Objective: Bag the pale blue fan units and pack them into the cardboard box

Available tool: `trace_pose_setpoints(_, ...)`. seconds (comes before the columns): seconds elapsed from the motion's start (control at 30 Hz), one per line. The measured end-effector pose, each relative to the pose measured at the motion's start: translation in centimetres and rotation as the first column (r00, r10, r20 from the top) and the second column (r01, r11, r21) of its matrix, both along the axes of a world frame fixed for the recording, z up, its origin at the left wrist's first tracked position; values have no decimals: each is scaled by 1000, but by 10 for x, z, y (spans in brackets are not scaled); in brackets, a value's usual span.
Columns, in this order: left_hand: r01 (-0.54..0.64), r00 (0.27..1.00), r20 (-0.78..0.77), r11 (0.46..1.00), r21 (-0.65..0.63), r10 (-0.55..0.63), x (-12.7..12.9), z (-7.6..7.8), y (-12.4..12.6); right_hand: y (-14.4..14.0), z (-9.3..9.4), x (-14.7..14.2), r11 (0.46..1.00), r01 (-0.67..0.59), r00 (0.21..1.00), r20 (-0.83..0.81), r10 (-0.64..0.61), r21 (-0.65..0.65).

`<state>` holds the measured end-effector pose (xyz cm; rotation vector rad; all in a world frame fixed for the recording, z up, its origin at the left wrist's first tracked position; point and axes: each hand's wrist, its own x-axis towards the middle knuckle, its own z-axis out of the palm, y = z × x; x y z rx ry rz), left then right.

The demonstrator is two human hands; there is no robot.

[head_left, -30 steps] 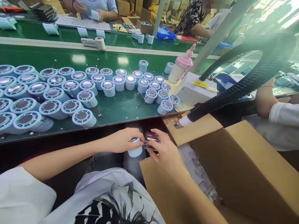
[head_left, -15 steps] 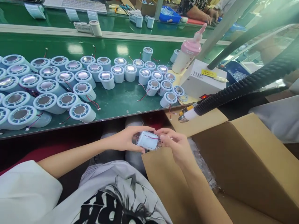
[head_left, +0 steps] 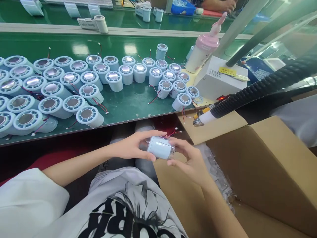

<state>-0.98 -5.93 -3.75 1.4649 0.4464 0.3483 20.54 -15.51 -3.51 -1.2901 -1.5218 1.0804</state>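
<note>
Over my lap, a light-blue cylindrical motor housing (head_left: 159, 147) lies on its side between my hands, with clear plastic showing at its right end. My left hand (head_left: 138, 145) wraps round its left end, thumb below and fingers above. My right hand (head_left: 189, 158) grips the right end, fingers on top and thumb underneath. Thin red and dark wires (head_left: 173, 133) with small white plugs stick out beyond the housing's upper side. Many similar blue housings (head_left: 89, 116) stand on the green bench (head_left: 123, 110) ahead, several with wires trailing.
An open cardboard box (head_left: 260, 165) with clear plastic pieces (head_left: 218, 175) stands at my right. Above it hangs a black corrugated hose (head_left: 247, 97). A white box-shaped device (head_left: 220, 79) and a pink-lidded bottle (head_left: 204, 49) stand at the bench's right. Across the bench is another person's hand (head_left: 226, 6).
The housing has rolled in my hands, and its wires now point up and away. My right hand has shifted from pinching near the wires to gripping the right end.
</note>
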Motion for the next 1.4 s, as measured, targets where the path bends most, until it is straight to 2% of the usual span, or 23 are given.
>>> trace_pose_setpoints(0.1,10,1000,12,999,50,-10,-2,2,-2,-1,3,1,998,-2,998,-68,-2,-69)
trace_pose_setpoints(0.23,9,1000,18,996,84,-10,-3,3,-4,-3,6,0,996,10,994,-106,-19,-85)
trace_pose_setpoints(0.43,-12,999,35,996,-85,15,3,0,2,-3,-1,-1,998,57,992,-110,-55,19)
trace_pose_setpoints(0.6,4,999,41,983,-183,4,19,-2,11,-6,-6,5,990,144,977,-160,-142,4)
trace_pose_setpoints(0.8,88,995,69,961,-263,-72,38,-5,17,-17,-7,17,977,215,971,-111,-214,2)
trace_pose_setpoints(0.9,74,997,54,966,-248,-63,57,-13,27,-14,-19,23,957,287,940,-184,-289,-34)
trace_pose_setpoints(1.03,-14,1000,-8,977,-212,13,93,-23,46,-1,-45,28,905,422,827,-387,-407,-50)
trace_pose_setpoints(1.13,-7,1000,-24,979,-205,2,117,-25,59,9,-60,34,869,492,780,-421,-463,-44)
trace_pose_setpoints(1.27,38,999,-23,986,-159,-42,132,-23,68,17,-70,41,842,539,755,-430,-495,-23)
trace_pose_setpoints(1.4,23,998,-48,991,-135,-30,137,-18,72,24,-71,44,837,547,748,-443,-493,-7)
